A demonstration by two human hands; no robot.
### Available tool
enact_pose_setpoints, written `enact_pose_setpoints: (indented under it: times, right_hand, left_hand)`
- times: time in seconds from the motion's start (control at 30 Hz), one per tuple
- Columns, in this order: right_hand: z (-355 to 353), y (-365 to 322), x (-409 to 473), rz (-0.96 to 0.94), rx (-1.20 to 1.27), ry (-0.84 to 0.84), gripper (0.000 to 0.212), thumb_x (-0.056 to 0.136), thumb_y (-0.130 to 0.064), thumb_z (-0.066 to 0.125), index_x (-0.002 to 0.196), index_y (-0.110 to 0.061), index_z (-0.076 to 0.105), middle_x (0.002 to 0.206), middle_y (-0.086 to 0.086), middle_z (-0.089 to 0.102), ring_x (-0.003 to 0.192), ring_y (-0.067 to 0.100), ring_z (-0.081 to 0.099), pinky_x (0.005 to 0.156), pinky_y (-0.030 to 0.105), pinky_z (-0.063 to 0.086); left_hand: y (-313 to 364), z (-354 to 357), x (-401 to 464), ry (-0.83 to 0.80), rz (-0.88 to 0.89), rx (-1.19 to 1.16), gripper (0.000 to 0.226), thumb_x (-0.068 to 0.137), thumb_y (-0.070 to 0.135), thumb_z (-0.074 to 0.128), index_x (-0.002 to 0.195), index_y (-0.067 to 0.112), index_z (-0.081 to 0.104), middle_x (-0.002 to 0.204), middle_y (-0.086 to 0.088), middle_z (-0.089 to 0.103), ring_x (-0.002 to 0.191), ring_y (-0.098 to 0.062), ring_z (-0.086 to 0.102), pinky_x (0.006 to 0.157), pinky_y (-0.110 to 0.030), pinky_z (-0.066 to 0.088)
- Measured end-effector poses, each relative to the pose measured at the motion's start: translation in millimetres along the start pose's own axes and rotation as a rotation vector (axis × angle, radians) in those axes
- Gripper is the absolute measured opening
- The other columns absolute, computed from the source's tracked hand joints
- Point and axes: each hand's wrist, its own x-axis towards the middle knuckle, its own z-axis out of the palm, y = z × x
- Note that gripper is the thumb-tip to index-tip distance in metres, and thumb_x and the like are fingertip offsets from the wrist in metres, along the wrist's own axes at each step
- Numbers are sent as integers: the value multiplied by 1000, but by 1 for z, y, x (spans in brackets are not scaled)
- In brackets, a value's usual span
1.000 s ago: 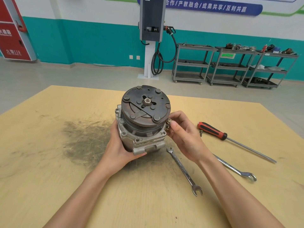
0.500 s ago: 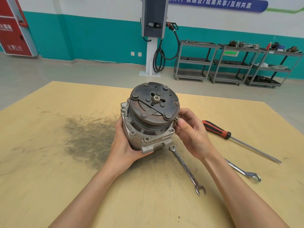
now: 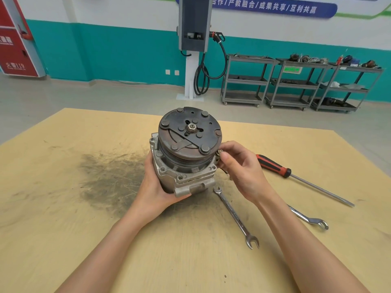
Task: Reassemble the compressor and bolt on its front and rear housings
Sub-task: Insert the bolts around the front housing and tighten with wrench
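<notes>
The compressor [image 3: 186, 151] stands tilted on the yellow table [image 3: 63, 229], its dark round clutch plate facing up toward me. My left hand [image 3: 156, 187] grips the lower left of its grey aluminium body. My right hand [image 3: 239, 168] pinches a small bolt [image 3: 220, 152] between thumb and fingers at the right-hand corner of the front housing flange. The bolt's shank is hidden behind the flange and my fingers.
A combination wrench [image 3: 237, 218] lies just right of the compressor. A second wrench [image 3: 309, 218] and a red-handled screwdriver [image 3: 275, 166] lie farther right. A dark grease smear [image 3: 110, 178] marks the table to the left. Metal shelf carts [image 3: 296, 81] stand by the far wall.
The compressor and both hands sit slightly farther right and higher in view, mostly from head movement. My right fingers keep turning on the bolt at the same flange corner.
</notes>
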Motion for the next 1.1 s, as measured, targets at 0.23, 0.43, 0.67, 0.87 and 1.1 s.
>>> enact_pose_setpoints:
  times: [0.23,0.43,0.67,0.87,1.1]
  right_hand:
    - [3,-3,1,11,-106,78,15,75,-33,74,86,-37,65,86,6,61,81,17,57,76,30,51]
    - [-1,-6,1,20,-83,20,15,84,-19,68,88,-33,69,88,-4,70,80,10,62,74,24,51]
    - [-3,-6,1,27,-75,17,18,81,-30,70,99,-30,70,98,8,64,85,16,58,76,29,50]
    - [4,-4,2,26,-102,99,10,77,-30,74,82,-35,67,81,-3,68,77,12,60,71,23,49]
    - [-1,-4,-1,30,-26,7,17,82,-30,67,98,-29,71,95,-2,68,83,10,60,75,23,49]
  left_hand:
    - [0,1,1,10,11,16,113,45,54,91,121,77,10,136,30,45,127,6,48,100,-14,41]
    - [-1,1,2,11,0,14,116,45,54,91,120,80,7,136,31,46,127,7,48,97,-10,40]
    - [-2,0,1,10,3,11,116,44,56,92,121,79,9,129,40,47,125,11,48,92,-2,40]
    - [-2,1,2,7,24,8,116,47,49,92,123,77,10,131,40,45,126,12,46,93,-1,38]
    - [-1,1,2,9,17,11,115,48,49,92,123,77,10,131,37,47,124,12,47,91,1,37]
